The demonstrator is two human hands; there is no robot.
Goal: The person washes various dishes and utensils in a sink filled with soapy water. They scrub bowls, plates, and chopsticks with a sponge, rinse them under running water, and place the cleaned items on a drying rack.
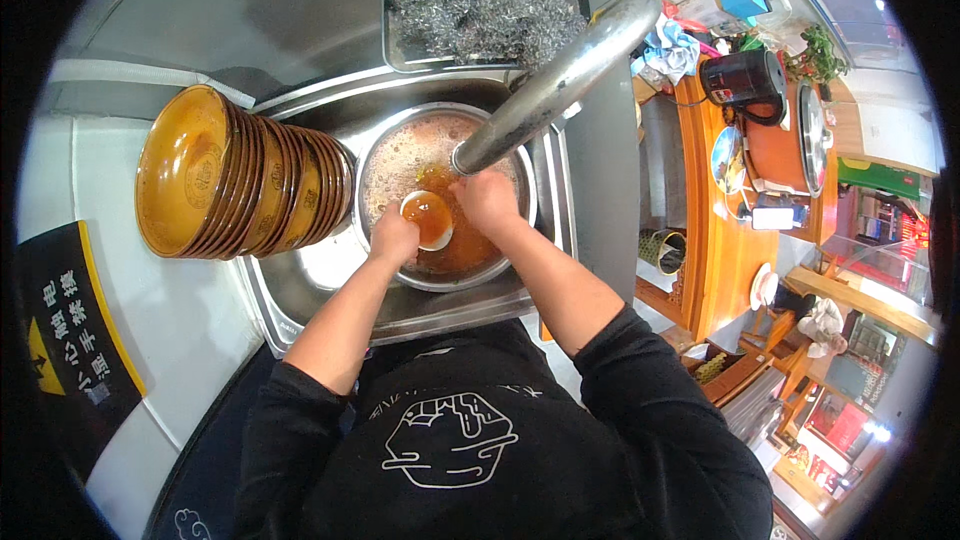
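Note:
In the steel sink (304,292) sits a round metal basin (450,287) of cloudy brown water with bubbles and yellowish scraps on it. My left hand (395,235) grips the edge of a small white bowl (444,240), tilted at the water's surface with brownish liquid inside. My right hand (491,201) is over the basin just right of the bowl, below the mouth of the metal faucet (555,82). Its fingertips are partly hidden, and I cannot tell whether they hold anything. Left of the basin, a tall stack of glazed amber-brown bowls (277,180) leans on its side across the sink's edge.
Behind the sink, a heap of steel wool (480,11) fills a dark-rimmed tray (390,52). A warning sign (67,330) is at left. At right, a wooden counter (750,255) bears a black electric kettle (739,82), a glass-lidded pot (814,139) and a phone (772,218).

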